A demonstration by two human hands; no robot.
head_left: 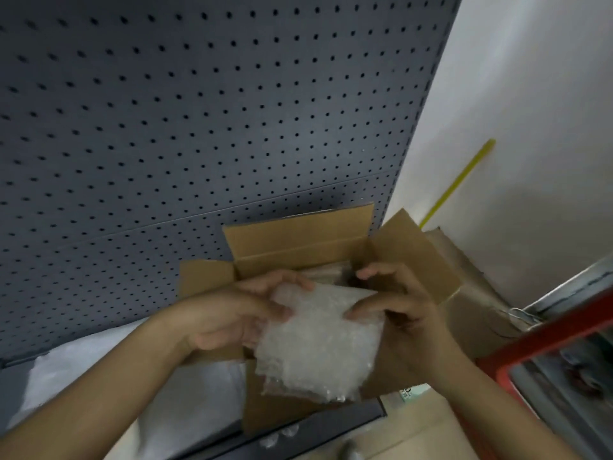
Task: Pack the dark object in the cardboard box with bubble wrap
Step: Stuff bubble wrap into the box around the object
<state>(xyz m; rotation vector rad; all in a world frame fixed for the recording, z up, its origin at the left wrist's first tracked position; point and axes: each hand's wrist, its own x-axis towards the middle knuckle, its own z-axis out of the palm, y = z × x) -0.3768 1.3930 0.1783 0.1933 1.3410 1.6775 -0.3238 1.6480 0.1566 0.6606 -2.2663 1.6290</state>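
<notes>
An open cardboard box (298, 247) stands in the middle of the view with its flaps spread outward. Just above its opening both hands hold a folded sheet of clear bubble wrap (318, 346). My left hand (242, 317) grips the wrap's upper left edge. My right hand (394, 303) pinches its upper right edge, fingers curled over the box opening. A small dark patch (348, 277) shows inside the box behind the wrap; what it is I cannot tell.
A dark grey pegboard panel (199, 111) rises behind the box. A white wall (530, 127) with a yellow stick (461, 180) stands at right. More cardboard (464, 293) lies right of the box, and a red-framed case (564, 360) sits at the lower right.
</notes>
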